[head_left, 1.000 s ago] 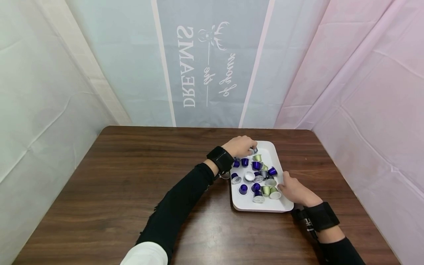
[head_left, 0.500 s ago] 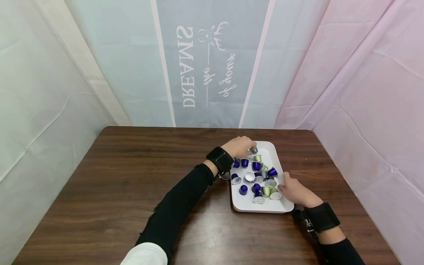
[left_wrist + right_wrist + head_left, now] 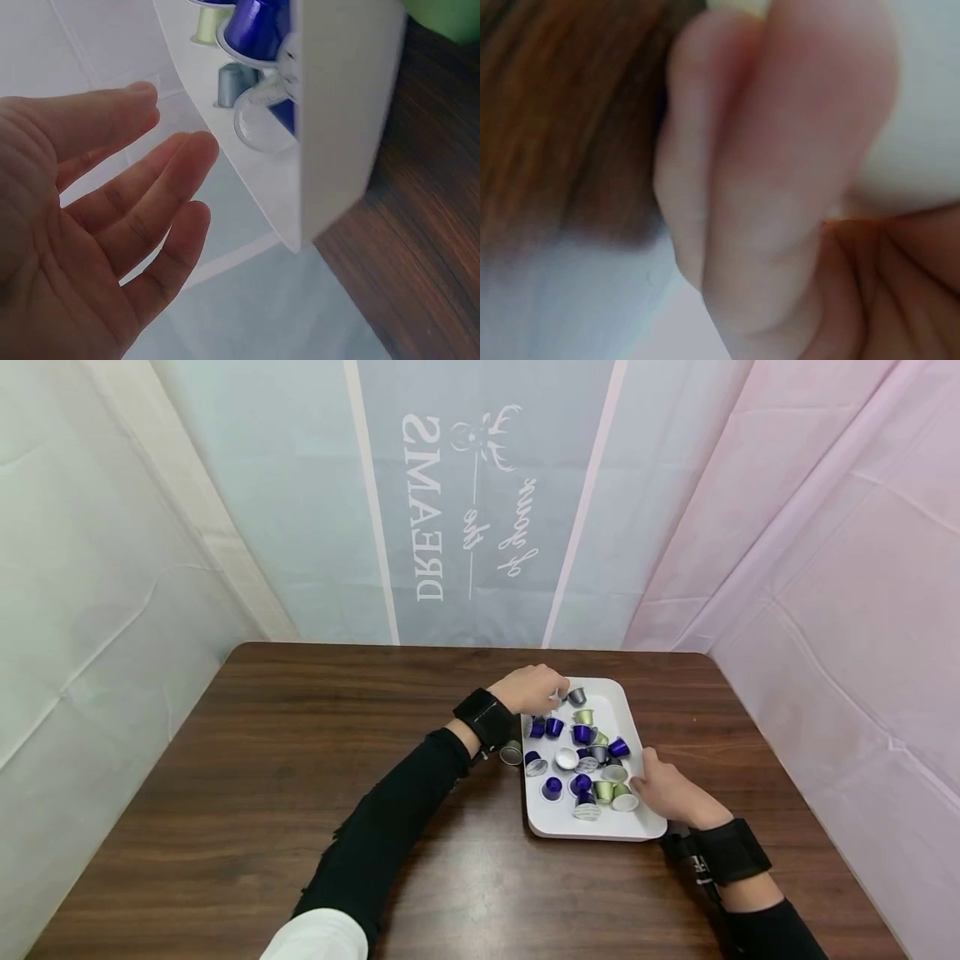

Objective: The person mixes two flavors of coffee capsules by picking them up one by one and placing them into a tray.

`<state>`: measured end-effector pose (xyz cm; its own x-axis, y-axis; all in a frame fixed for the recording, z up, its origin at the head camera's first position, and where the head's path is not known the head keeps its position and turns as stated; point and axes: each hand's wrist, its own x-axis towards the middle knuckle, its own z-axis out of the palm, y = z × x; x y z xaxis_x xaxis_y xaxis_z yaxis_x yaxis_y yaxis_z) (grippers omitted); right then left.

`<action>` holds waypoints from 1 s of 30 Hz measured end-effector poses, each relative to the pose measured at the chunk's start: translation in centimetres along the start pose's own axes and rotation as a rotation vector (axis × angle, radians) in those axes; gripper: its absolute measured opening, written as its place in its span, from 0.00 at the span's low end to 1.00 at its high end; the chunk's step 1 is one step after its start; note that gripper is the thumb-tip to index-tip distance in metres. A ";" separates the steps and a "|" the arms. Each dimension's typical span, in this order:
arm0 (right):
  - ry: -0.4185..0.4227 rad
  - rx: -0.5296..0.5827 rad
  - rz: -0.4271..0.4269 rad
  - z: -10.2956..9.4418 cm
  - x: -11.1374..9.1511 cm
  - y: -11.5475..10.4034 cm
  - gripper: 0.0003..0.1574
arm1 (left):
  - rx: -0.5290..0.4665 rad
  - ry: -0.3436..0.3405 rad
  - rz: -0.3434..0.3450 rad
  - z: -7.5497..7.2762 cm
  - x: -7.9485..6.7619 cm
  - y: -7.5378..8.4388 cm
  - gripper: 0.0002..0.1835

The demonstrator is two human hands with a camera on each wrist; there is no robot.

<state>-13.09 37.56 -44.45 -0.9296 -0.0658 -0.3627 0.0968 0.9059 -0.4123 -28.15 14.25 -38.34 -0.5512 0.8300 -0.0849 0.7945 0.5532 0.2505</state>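
Observation:
A white tray on the table holds several coffee capsules in dark blue, green and grey, some upright and some on their sides. Over its far left corner hovers my left hand, fingers loosely bent and apart. The left wrist view shows nothing between those fingers. Just right of them a grey capsule stands on the tray. My right hand grips the tray's right side, thumb over the rim. The right wrist view is blurred, with fingers against the tray's pale wall.
A green capsule lies on the wooden table, just outside the tray's left edge. Fabric walls rise behind the table and at both sides.
My left hand has let go of the grey capsule, which now stands on the tray, and has drawn back slightly to the left. The right hand and tray have barely moved.

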 end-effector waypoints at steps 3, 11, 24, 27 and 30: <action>-0.002 -0.001 0.009 0.0 0.0 -0.1 0.32 | 0.022 0.012 -0.012 0.0 -1.0 -0.8 0.10; 0.006 -0.006 0.002 0.0 -0.1 -0.1 0.31 | 0.028 0.043 -0.053 0.8 -4.0 -2.9 0.03; 0.030 -0.010 -0.029 0.1 -0.2 0.2 0.30 | -0.118 0.097 -0.081 2.5 -7.2 -3.6 0.08; 0.035 -0.012 -0.034 0.2 -0.2 0.2 0.29 | -0.147 0.104 -0.085 2.8 -7.8 -3.5 0.09; 0.037 -0.020 -0.028 0.1 -0.2 0.3 0.30 | -0.151 0.101 -0.088 2.9 -8.2 -3.4 0.08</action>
<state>-12.84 37.81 -44.62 -0.9444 -0.0756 -0.3199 0.0640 0.9122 -0.4047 -25.57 5.80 -41.25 -0.6455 0.7636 -0.0171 0.6992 0.5998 0.3889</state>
